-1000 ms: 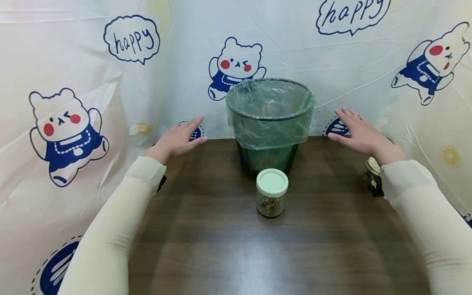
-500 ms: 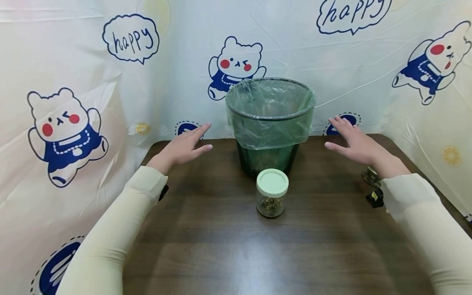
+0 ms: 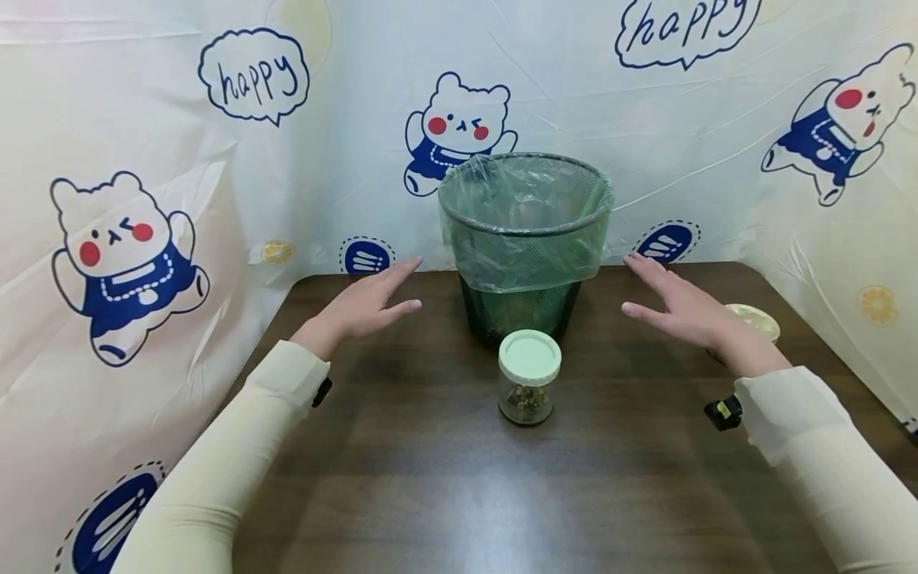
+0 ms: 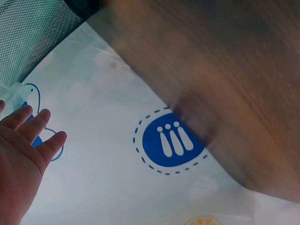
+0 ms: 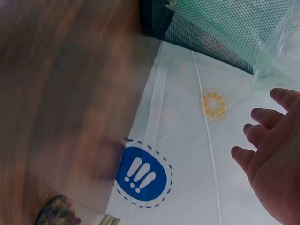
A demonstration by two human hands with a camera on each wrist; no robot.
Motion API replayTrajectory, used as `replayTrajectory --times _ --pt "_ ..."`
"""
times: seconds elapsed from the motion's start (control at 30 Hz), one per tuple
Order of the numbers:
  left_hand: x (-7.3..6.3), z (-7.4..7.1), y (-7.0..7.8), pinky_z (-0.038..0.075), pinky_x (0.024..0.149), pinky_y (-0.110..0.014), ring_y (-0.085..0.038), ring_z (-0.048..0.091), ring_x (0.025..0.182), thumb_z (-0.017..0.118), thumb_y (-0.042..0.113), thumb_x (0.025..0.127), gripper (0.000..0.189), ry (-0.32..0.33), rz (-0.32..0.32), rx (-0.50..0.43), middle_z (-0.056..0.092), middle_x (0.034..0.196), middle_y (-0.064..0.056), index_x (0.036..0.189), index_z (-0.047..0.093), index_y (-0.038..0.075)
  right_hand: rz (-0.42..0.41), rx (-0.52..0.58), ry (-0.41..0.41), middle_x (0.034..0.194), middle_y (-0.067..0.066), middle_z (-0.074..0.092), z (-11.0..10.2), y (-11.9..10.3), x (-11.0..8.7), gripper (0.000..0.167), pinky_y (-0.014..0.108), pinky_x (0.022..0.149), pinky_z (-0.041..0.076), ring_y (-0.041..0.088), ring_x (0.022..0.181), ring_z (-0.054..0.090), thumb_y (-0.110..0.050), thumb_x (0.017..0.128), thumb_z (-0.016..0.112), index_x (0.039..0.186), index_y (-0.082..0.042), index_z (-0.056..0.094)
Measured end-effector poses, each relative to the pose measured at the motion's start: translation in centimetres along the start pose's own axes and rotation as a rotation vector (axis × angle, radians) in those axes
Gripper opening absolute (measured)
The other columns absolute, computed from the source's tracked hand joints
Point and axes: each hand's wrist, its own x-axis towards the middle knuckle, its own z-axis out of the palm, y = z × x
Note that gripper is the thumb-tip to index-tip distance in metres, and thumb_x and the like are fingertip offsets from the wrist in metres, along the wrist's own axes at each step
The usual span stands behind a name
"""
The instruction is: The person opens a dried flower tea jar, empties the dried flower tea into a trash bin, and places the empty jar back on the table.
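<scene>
My left hand hovers above the table to the left of a mesh waste bin, its fingers extended and holding nothing. On the other side my right hand is held the same way, fingers reaching toward the bin without touching it. A green plastic bag lines the bin and folds over its rim. In front of it stands a small glass jar with a pale green lid and dried bits inside. A second jar, with dried contents, lies partly out of the right wrist view; my right wrist partly hides it in the head view.
The dark wooden table meets a printed cloth at the back and sides. A small black device sits at my right wrist, another at my left.
Both hands have come back and down toward me, drawing slightly inward. The gold lid of the second jar now shows beyond my right wrist. Bin and green-lidded jar have stayed put.
</scene>
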Motion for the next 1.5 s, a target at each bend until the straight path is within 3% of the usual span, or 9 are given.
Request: replayTrajectory --times 0.57,0.8,1.3,1.5 --pt "-0.6 2.4 2.1 0.02 0.113 -0.047 -0.02 0.022 0.144 0.041 0.061 0.096 0.074 -0.023 0.02 -0.183 0.023 0.159 0.001 0.156 0.022 0.022 -0.07 0.058 -0.021 0.16 0.012 0.015 2.3 -2.2 -0.6 0.073 0.059 0.11 0.017 0.034 0.145 0.012 -0.041 0.096 0.057 0.156 -0.017 0.021" --pt "-0.6 3.5 2.9 0.021 0.113 -0.044 -0.02 0.022 0.143 0.044 0.051 0.1 0.068 -0.019 0.105 -0.191 0.024 0.158 -0.001 0.156 0.022 0.019 -0.107 0.061 -0.033 0.159 0.013 0.017 3.2 -2.9 -0.7 0.073 0.058 0.11 0.019 0.034 0.145 0.014 -0.042 0.096 0.057 0.156 -0.017 0.022" --pt "-0.7 5.5 5.3 0.025 0.111 -0.044 -0.021 0.028 0.141 0.043 0.058 0.097 0.073 -0.03 0.191 -0.256 0.029 0.156 -0.004 0.154 0.028 0.014 -0.174 0.122 -0.122 0.159 0.015 0.018 5.8 -4.1 -0.7 0.074 0.057 0.11 0.02 0.034 0.144 0.016 -0.042 0.097 0.057 0.155 -0.014 0.022" --pt "-0.5 6.5 6.2 0.026 0.111 -0.043 -0.02 0.029 0.141 0.053 0.042 0.099 0.067 -0.04 0.233 -0.267 0.031 0.155 -0.005 0.153 0.029 0.013 -0.196 0.159 -0.127 0.158 0.014 0.021 6.8 -4.5 -0.8 0.074 0.056 0.11 0.021 0.032 0.144 0.019 -0.04 0.096 0.059 0.155 -0.014 0.023"
